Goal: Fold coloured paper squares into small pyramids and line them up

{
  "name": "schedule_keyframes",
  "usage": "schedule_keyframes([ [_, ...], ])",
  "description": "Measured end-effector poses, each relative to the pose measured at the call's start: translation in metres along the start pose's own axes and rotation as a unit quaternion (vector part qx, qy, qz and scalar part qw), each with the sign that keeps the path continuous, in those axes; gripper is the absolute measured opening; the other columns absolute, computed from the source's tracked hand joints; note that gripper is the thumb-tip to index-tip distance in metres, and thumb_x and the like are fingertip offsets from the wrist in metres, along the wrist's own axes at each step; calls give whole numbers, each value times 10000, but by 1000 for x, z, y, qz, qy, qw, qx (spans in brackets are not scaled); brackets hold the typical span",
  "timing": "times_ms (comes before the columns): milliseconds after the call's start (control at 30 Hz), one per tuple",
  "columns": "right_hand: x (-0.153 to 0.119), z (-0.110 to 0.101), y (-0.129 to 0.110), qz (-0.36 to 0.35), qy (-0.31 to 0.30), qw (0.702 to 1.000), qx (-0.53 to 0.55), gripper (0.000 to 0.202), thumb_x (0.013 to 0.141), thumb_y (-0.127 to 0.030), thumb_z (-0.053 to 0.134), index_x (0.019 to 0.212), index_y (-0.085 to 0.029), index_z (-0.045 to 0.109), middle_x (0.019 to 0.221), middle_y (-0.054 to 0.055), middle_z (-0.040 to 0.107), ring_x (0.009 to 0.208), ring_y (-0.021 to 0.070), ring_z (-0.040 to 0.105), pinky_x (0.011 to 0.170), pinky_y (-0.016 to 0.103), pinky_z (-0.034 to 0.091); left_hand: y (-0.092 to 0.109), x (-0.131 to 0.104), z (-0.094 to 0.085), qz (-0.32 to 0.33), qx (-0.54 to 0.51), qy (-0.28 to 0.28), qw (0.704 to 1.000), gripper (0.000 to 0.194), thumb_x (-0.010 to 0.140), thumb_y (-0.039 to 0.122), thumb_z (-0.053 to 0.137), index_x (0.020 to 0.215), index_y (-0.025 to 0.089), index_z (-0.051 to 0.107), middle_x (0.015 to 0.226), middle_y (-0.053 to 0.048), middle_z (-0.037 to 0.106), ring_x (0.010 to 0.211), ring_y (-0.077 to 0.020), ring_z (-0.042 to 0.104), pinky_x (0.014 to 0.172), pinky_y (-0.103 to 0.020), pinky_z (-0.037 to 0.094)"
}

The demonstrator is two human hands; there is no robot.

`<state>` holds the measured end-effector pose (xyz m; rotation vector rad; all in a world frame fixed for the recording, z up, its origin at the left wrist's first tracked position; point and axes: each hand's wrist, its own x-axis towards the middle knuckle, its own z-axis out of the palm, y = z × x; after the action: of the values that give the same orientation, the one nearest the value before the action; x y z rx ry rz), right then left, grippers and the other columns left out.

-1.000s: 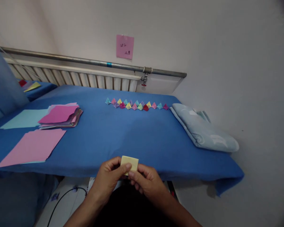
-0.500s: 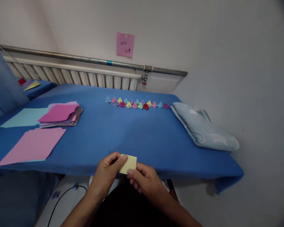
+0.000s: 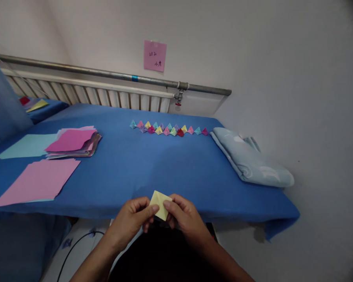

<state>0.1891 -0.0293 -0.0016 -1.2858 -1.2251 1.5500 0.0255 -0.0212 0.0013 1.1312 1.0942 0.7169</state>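
A small folded yellow paper (image 3: 161, 199) is held up near the table's front edge, one corner pointing away from me. My left hand (image 3: 135, 215) pinches its left side, thumb on top and fingers underneath. On the right side my right hand (image 3: 184, 213) grips it the same way, its thumb lying on the upper face. The underside of the paper is hidden. Further back on the blue cloth (image 3: 126, 164), several small folded paper pieces (image 3: 166, 130) in pink, blue, yellow, green and red lie in a zigzag double row.
To the left lie a stack of coloured paper sheets (image 3: 72, 141), light blue sheets (image 3: 26, 145) and pink sheets (image 3: 38, 182). A folded pale blue blanket (image 3: 250, 160) rests at the right end. Behind are a radiator (image 3: 106, 94), a metal pipe (image 3: 85, 71) and a pink note (image 3: 155, 56).
The yellow paper has turned so that a corner now points away, and a crease shows on its face. My right hand has shifted up along its right side. The view has moved slightly.
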Motion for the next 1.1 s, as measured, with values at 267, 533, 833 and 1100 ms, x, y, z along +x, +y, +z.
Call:
schedule_keyframes([
  [267,8,-3,8,25,29,999,-10,251,757,-417,560,655,-194,504,499,-68,464,421,66,382,429,203,286,1,5,-2,-30,-26,-3,999,312,715,470,615,674,166,559,557,55,509,513,-80,455,554,-231,392],
  [533,26,-6,14,-99,87,977,-167,193,772,-238,550,965,-236,562,622,-68,515,539,99,493,519,212,373,3,35,-9,-36,251,38,966,177,791,333,486,815,181,573,599,41,556,520,-115,529,480,-220,394],
  [833,36,-9,14,-199,61,854,-477,158,877,-169,468,814,-199,610,751,4,608,694,129,547,629,234,364,2,49,-9,41,505,114,854,139,809,208,519,903,173,615,841,-69,655,780,-212,617,690,-310,432],
  [1100,31,-19,18,-277,31,826,-490,209,875,-144,456,932,-196,650,939,66,617,853,177,551,759,306,427,-17,43,-20,299,571,38,764,175,884,171,460,844,207,626,845,-38,637,794,-194,540,742,-335,401],
])
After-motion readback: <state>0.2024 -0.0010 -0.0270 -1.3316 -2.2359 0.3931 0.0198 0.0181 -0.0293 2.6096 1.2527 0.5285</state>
